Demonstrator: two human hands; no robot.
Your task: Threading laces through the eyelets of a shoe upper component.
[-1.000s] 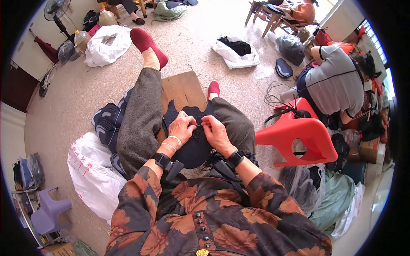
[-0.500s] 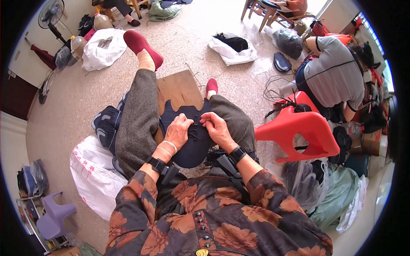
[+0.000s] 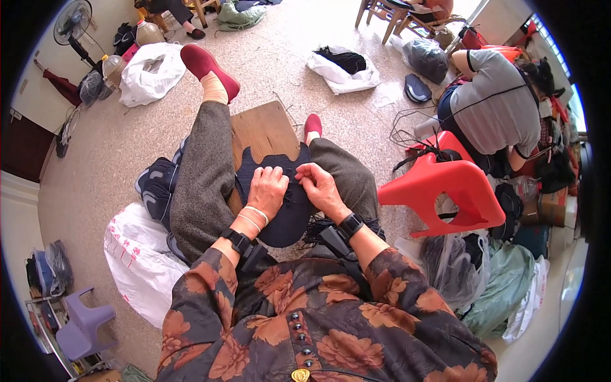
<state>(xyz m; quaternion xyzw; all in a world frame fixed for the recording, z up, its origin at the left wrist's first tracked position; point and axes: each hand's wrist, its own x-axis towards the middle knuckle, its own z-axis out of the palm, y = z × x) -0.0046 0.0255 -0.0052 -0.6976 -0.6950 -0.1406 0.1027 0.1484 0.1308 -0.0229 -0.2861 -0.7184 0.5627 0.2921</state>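
A dark navy shoe upper (image 3: 284, 226) lies flat over a wooden board (image 3: 264, 124) between my knees, its notched end pointing away from me. My left hand (image 3: 267, 191) is closed over the middle of the upper, fingers curled down onto the fabric. Close beside it, my right hand (image 3: 320, 189) pinches with thumb and forefinger at what looks like a thin dark shoelace; my fingers hide most of it. A bundle of black laces (image 3: 321, 230) lies by my right thigh, below the right hand.
A red plastic stool (image 3: 442, 191) holding black cords stands to my right, near a bent-over person (image 3: 496, 105). More navy uppers (image 3: 158, 184) and a white sack (image 3: 137, 261) lie at my left. Ahead on the floor sits a white bag (image 3: 344, 76) with black laces.
My left hand has shifted slightly right and turned over the upper, covering the lace loops that showed before. My right fingers have drawn in closer to it.
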